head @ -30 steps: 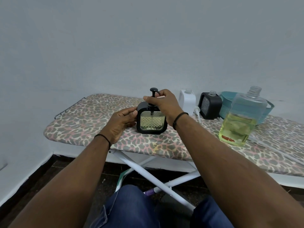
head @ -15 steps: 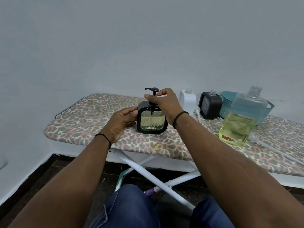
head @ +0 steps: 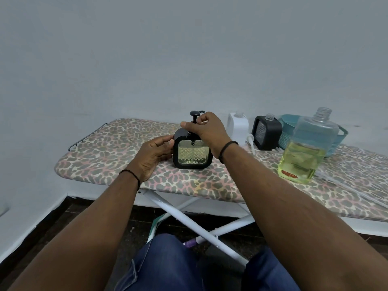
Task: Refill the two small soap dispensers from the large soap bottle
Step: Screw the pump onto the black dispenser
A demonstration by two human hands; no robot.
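Head view: right hand grips, partly hiding, the pump; left hand holds the dispenser.

The black dispenser has a matt plastic frame around a clear, diamond-textured glossy window. The large soap bottle is smooth transparent plastic with a shine, while the white dispenser looks like matt opaque plastic and the teal basket is perforated plastic. The ironing board wears a printed cloth cover over a painted white metal frame.
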